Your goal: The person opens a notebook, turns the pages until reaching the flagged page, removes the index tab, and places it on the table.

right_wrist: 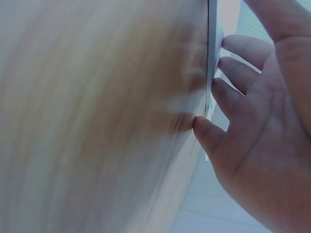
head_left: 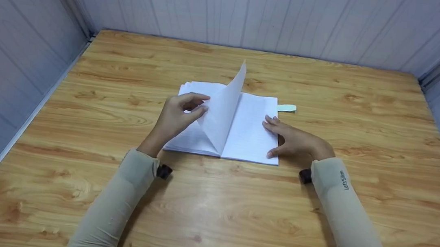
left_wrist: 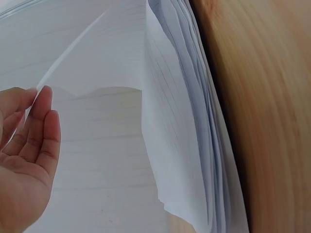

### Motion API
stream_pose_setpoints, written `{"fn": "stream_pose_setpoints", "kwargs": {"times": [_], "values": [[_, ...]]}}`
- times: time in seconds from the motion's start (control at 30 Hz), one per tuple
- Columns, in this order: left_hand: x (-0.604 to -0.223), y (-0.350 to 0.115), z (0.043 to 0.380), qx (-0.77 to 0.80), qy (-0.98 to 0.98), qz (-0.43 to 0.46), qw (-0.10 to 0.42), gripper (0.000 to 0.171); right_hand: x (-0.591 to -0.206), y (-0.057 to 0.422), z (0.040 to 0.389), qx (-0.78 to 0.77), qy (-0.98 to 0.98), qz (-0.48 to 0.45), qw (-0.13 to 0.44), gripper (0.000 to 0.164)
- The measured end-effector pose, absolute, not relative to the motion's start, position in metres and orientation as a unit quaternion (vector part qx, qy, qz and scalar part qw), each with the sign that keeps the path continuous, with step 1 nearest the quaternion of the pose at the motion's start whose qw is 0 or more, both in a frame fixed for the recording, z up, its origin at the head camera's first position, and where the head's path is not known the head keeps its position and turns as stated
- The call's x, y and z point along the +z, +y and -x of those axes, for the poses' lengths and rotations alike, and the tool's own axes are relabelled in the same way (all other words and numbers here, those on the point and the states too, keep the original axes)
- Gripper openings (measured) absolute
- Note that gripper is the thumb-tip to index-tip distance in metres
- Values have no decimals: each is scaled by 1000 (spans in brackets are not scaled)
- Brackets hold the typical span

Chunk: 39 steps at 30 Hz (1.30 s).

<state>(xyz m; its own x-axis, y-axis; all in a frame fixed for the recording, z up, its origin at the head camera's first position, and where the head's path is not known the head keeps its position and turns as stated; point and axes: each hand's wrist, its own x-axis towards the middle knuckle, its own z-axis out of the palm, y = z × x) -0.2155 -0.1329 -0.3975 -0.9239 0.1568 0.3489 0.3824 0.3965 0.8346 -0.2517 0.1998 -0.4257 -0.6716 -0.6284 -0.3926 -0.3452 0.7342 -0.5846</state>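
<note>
An open notebook (head_left: 252,131) with white ruled pages lies flat on the wooden table. One page (head_left: 223,111) stands raised from the spine and leans toward the left side. My left hand (head_left: 176,112) pinches the outer edge of this page between thumb and fingers. In the left wrist view, the thin sheet (left_wrist: 97,58) runs up from the pinching fingertips (left_wrist: 46,92). My right hand (head_left: 295,141) rests at the right edge of the notebook, its fingers spread and touching the right-hand page. Seen from the right wrist, the fingertips (right_wrist: 216,85) lie along the notebook's edge.
A pale green strip (head_left: 287,108) sticks out from the notebook's upper right edge. The wood-grain table (head_left: 202,211) extends around the notebook, with white panelled walls (head_left: 223,9) behind and at both sides. Small black devices (head_left: 164,171) sit at both wrists, by the beige sleeves (head_left: 106,210).
</note>
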Motion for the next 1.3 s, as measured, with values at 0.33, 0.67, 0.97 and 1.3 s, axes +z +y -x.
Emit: {"fn": "stream_pose_setpoints", "kwargs": {"times": [0.33,0.67,0.97,1.3], "values": [[-406,-142,218,-480,-829,261,116,36,-427,200,253,-232,884,274,301,97],[-408,-151,218,-397,-880,260,13,48,-427,202,254,-229,882,283,299,97],[-415,-162,221,-297,-917,223,-145,74,-426,202,253,-216,883,284,305,99],[-422,-173,223,-252,-908,224,-249,79,-427,204,257,-218,874,285,328,107]]}}
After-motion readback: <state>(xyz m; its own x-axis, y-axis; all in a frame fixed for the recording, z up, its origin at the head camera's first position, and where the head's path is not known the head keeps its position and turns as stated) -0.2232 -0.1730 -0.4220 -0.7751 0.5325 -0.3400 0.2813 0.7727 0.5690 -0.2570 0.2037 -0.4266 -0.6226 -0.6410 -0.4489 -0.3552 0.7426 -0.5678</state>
